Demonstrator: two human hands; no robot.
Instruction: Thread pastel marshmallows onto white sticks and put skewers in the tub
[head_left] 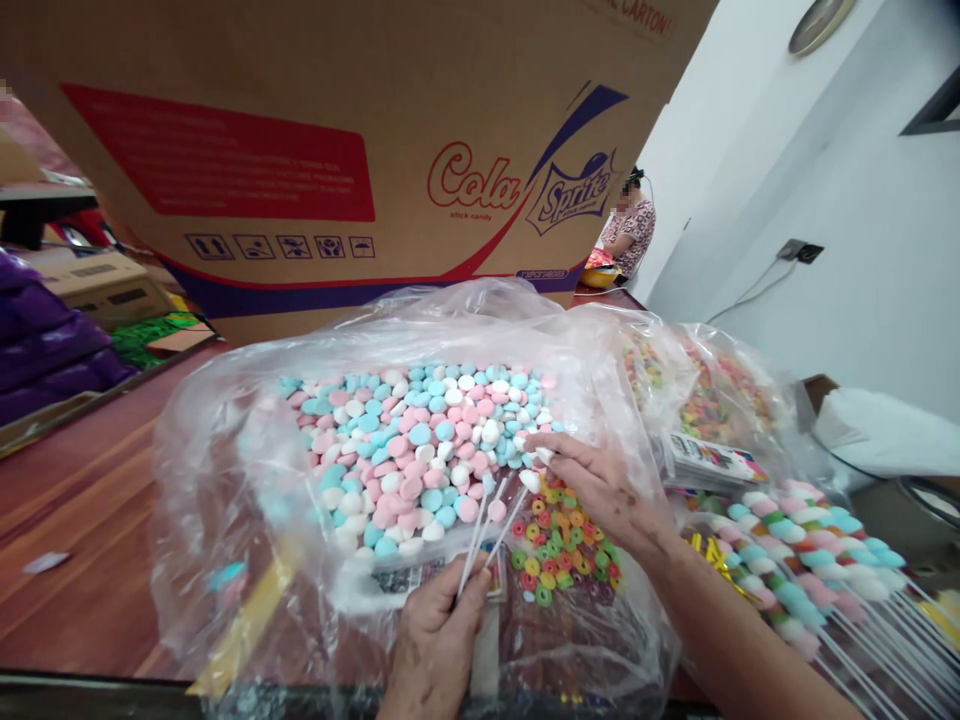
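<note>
In my left hand [439,622], closed near the front of the table, are several thin white sticks [474,545] fanned upward. Blue, pink and white candies appear at or close to their upper ends; a white one [529,480] is at the rightmost tip. My right hand [600,485] reaches in from the right, its thumb and fingertips pinching a white candy [543,455] just above that tip. Beneath both hands spreads an open clear plastic bag [247,420] with a heap of pink, blue and white marshmallow-like candies [412,450]. Small colourful ring candies [566,545] lie below my right hand.
A large cardboard carton [300,150] stands behind the bag. To the right are finished-looking candy skewers [810,560], a stack of printed cards [712,460] and bags of ring candies [701,385]. Purple packages [52,340] sit left. Another person [630,235] sits far back.
</note>
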